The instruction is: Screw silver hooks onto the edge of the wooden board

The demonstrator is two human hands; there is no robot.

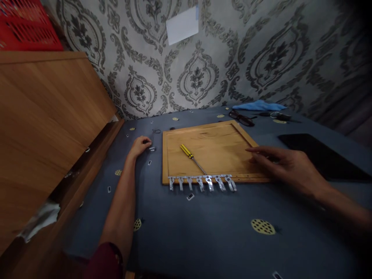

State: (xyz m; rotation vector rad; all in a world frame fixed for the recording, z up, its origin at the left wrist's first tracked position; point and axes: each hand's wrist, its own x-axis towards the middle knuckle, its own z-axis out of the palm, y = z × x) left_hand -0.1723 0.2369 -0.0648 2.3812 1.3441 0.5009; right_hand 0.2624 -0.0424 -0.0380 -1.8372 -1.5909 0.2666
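A wooden board (221, 135) lies on a blue cloth-covered surface (209, 232). On the board rests a yellow-handled screwdriver (192, 157). Several small metal parts (202, 182) are lined up along the board's near edge. My left hand (141, 146) reaches to the left of the board, fingers curled around a small metal piece (152, 148) on the cloth. My right hand (283, 164) lies over the board's right edge with fingers stretched out flat, holding nothing.
A wooden cabinet (43, 128) stands at the left with a red crate (26, 25) on top. Glasses (241, 117), a blue cloth (258, 105) and a dark tablet (319, 155) lie at the back right. Small parts (190, 197) are scattered on the cloth.
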